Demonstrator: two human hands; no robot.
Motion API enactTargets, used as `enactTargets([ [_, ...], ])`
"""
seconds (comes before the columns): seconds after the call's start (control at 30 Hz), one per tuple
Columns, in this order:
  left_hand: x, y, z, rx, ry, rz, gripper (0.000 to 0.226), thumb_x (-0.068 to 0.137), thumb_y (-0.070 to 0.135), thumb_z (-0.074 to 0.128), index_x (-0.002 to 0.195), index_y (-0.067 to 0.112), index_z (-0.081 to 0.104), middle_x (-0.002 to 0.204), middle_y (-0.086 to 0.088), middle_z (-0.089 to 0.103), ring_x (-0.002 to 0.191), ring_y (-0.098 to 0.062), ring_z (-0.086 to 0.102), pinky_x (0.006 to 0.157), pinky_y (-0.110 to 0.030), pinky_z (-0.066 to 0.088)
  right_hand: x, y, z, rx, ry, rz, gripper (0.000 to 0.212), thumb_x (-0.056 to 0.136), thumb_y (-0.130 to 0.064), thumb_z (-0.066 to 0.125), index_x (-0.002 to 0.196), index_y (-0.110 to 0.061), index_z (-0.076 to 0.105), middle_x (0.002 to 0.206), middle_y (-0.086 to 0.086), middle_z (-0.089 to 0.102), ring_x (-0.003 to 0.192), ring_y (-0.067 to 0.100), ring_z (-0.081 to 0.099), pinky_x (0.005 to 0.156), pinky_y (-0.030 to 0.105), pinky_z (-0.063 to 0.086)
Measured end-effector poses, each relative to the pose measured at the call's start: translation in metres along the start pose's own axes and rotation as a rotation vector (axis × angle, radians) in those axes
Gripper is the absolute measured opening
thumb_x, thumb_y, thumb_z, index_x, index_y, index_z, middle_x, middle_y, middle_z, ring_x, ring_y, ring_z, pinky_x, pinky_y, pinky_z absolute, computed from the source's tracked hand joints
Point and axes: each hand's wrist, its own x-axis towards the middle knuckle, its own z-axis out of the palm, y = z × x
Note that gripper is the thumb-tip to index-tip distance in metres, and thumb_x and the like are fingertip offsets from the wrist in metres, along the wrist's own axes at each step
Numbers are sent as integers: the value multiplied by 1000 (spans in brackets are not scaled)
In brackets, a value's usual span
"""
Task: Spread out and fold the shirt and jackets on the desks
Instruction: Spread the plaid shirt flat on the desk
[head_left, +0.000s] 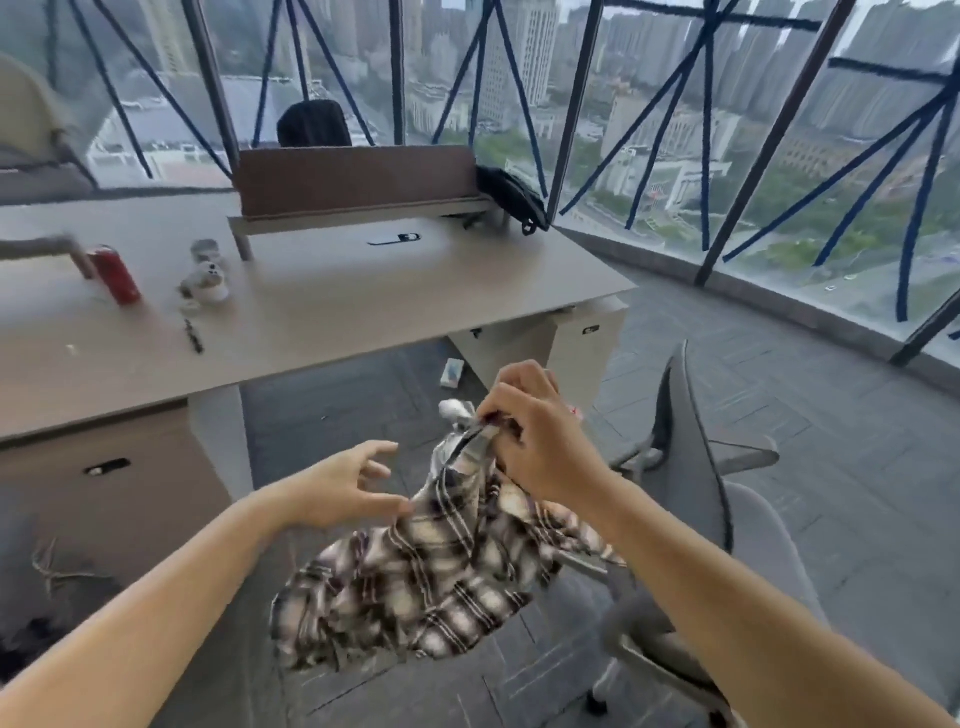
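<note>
With the right grip (524, 431) clamped on the plaid shirt's (415, 587) bunched top and the left grip (348, 483) spread apart beside it, the shirt hung in front of the counter (363, 296), where its one-handed hold might slip.

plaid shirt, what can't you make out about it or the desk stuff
Head view:
plaid shirt: bunched and blurred, sleeves indistinguishable.
right hand: fingers buried in the cloth.
red can: label blurred.
dark heap: cut by left edge.
</note>
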Motion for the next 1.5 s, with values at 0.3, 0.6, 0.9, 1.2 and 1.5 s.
enactTargets([
  [0.3, -15, 14, 0, -315, 20, 145, 13, 86, 32, 77, 96, 25, 78, 91, 11, 76, 85, -2, 67, 86, -22, 51, 18, -7, 4, 39, -175, 76, 25, 88, 2, 54, 97, -21, 59, 77, -18, 58, 69, -2, 54, 61, 15, 38],
  [0.6, -53, 41, -10, -804, 146, 145, 28, 98, 23, 55, 113, 5, 71, 102, -15, 75, 84, -20, 73, 73, -31, 60, 38, -2, 21, 18, -42, 194, 17, 85, -17, 75, 81, -28, 63, 82, -11, 64, 74, 5, 59, 66, 18, 44],
  [0.9, -36, 59, 5, -1161, 452, 45, 26, 99, 21, 57, 108, 0, 68, 96, -20, 70, 79, -29, 69, 71, -41, 62, 5, -39, 61, 230, -489, 287, 15, 84, -49, 73, 85, -40, 61, 84, -16, 68, 77, 1, 64, 71, 23, 53],
  [1.2, -27, 31, -7, -375, 490, -108, 53, 87, 54, 68, 89, 1, 67, 77, -6, 72, 73, -17, 63, 68, -32, 52, 20, 3, 17, 69, -9, 215, 9, 93, -14, 66, 96, -18, 74, 81, -8, 70, 70, 7, 62, 67, 30, 53],
  [1.5, 37, 47, 17, 226, 267, 64, 23, 93, 44, 64, 102, 23, 66, 92, 5, 68, 93, -18, 64, 76, -28, 50, 28, 18, -26, -211, -118, -107, 21, 94, -7, 56, 107, -15, 71, 96, -2, 64, 72, 20, 64, 64, 38, 58],
])
